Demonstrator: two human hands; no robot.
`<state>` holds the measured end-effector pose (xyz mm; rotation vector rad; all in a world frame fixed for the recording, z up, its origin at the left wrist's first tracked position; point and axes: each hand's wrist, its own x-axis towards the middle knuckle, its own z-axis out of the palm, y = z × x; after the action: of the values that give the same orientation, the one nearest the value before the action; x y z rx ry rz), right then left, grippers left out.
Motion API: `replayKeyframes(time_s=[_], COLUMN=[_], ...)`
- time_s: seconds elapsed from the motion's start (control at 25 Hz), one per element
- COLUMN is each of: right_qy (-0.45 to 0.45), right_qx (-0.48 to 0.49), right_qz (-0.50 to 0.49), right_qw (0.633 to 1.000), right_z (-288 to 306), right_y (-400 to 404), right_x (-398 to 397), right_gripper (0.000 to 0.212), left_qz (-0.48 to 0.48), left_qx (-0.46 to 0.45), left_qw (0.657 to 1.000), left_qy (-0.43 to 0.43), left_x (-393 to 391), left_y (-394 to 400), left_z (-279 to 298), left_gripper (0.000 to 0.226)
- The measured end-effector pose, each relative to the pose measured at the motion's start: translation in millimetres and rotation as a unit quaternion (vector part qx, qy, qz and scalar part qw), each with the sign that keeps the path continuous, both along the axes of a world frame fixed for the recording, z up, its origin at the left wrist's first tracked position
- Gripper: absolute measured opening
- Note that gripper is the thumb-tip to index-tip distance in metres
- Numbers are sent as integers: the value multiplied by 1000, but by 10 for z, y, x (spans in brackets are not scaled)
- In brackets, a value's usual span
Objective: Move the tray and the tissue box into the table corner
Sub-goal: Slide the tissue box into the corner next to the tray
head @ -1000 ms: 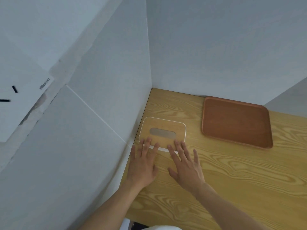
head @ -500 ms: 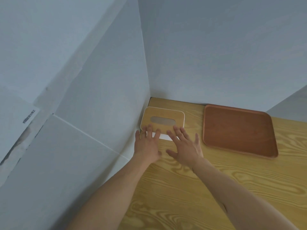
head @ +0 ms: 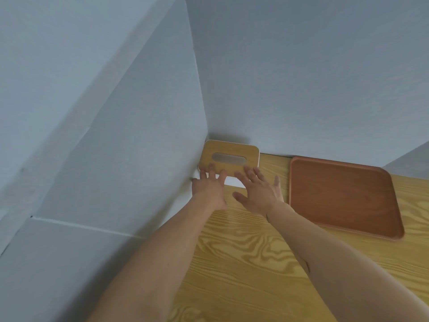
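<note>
One tissue box (head: 228,156) (two hands touching), one tray (head: 343,196).

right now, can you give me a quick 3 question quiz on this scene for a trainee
1. True or false: the tissue box sits in the corner where the two walls meet.
2. Which side of the tissue box is the tray on: A left, B right, C on top of it?
3. What do the fingers of the left hand and the right hand rest against?

Key:
1. True.
2. B; a strip of bare table shows between them.
3. The near edge of the tissue box, with both hands spread flat and gripping nothing.
</note>
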<state>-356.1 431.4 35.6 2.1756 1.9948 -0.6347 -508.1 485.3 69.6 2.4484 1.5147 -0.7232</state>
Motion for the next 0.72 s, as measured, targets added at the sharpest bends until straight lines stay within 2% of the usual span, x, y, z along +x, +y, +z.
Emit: replayKeyframes(time_s=[0.44, 0.56, 0.64, 0.72], right_qy=[7, -20, -28, -21], right_qx=[28, -8, -27, -6], right_qz=[-9, 3, 14, 19], right_qw=[1000, 1000, 999, 1000], right_z=[-67, 46, 209, 388], right_y=[263, 323, 394, 385], right_x=[125, 123, 98, 55], right_gripper=[69, 72, 70, 62], left_qz=[13, 24, 38, 49], left_qx=[-24, -57, -80, -52], left_qw=[1000, 998, 996, 996], left_qy=[-7, 4, -9, -51], left_x=[159, 118, 77, 57], left_y=[333, 352, 323, 272], left_z=[-94, -26, 63, 123], left_gripper=[107, 114, 109, 91])
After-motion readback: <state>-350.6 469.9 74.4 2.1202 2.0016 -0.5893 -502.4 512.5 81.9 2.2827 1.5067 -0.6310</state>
